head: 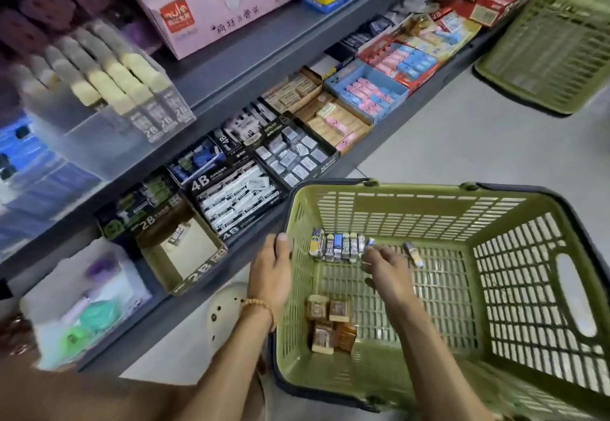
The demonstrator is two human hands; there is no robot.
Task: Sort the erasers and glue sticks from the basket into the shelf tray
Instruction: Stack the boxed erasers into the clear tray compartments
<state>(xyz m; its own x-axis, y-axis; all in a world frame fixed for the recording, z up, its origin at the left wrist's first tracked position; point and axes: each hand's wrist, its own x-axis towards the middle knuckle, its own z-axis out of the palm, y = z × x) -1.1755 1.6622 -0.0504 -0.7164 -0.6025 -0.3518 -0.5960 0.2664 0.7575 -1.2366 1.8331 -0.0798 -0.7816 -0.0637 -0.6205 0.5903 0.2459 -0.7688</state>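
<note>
A green plastic basket (528, 288) sits on the floor in front of me. A row of several wrapped erasers (340, 246) stands against its far left wall, with one small stick-like item (412, 253) lying apart to the right. Several brown-wrapped blocks (331, 326) lie near its left wall. My left hand (272, 272) grips the basket's left rim. My right hand (384, 265) reaches inside, fingers curled down at the right end of the eraser row; whether it holds one is hidden. A nearly empty 2B shelf tray (183, 255) stands left of the basket.
The low grey shelf (373, 153) carries boxes of 4B erasers (237, 199), small wrapped erasers (292, 158) and pink and blue erasers (366, 93). A second green basket (548, 51) stands at the far right. A white shoe (227, 311) shows beneath my left arm.
</note>
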